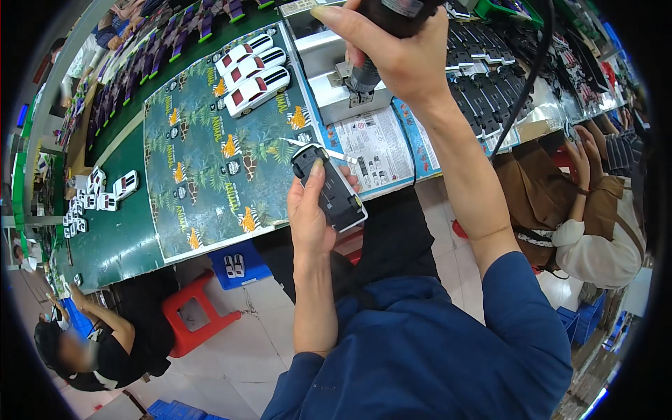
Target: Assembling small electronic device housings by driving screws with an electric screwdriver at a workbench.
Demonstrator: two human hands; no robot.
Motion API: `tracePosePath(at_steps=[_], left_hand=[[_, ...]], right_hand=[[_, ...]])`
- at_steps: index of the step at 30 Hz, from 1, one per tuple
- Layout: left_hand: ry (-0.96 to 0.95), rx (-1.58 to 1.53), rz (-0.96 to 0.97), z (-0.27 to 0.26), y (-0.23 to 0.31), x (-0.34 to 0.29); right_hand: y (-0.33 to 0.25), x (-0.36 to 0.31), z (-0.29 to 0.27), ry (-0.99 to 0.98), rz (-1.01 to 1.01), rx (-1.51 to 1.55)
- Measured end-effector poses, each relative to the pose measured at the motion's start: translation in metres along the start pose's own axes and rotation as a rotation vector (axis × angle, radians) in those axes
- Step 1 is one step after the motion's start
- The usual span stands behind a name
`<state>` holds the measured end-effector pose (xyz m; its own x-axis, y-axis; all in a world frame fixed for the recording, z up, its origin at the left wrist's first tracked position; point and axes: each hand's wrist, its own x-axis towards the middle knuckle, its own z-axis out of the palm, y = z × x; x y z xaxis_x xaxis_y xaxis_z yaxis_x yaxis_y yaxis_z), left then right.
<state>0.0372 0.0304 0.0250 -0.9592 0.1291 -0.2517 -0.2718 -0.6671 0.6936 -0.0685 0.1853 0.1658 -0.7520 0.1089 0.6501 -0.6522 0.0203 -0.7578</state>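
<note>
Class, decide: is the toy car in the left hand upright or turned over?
Turned over: the toy car in the left hand shows its black underside to the camera.

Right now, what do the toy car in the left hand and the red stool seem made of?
Toy car: underside probably black plastic, fairly matte with moulded-looking relief; its white edge could be painted metal or plastic. Red stool: likely smooth plastic, given rounded edges and even colour.

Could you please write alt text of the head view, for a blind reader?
The person's left hand holds an upturned toy car, black underneath, while the right hand grips a black handheld tool. To the left, three white toy cars lie side by side on a patterned sheet over a green table.
</note>
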Motion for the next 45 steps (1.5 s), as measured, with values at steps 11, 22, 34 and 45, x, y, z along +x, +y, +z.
tracePosePath(at_steps=[11,22,34,45], left_hand=[[-0.062,0.090,0.050,-0.005,0.000,0.007],[-0.058,0.129,0.034,-0.001,-0.001,0.008],[-0.081,0.122,0.032,0.001,0.001,0.006],[-0.095,0.136,-0.015,-0.001,0.004,0.008]], right_hand=[[0.017,-0.018,-0.012,-0.141,0.177,-0.075],[-0.016,-0.055,0.015,-0.037,0.073,0.471],[-0.008,-0.065,0.024,-0.100,0.128,0.354],[-0.002,-0.067,0.026,-0.208,0.194,0.320]])
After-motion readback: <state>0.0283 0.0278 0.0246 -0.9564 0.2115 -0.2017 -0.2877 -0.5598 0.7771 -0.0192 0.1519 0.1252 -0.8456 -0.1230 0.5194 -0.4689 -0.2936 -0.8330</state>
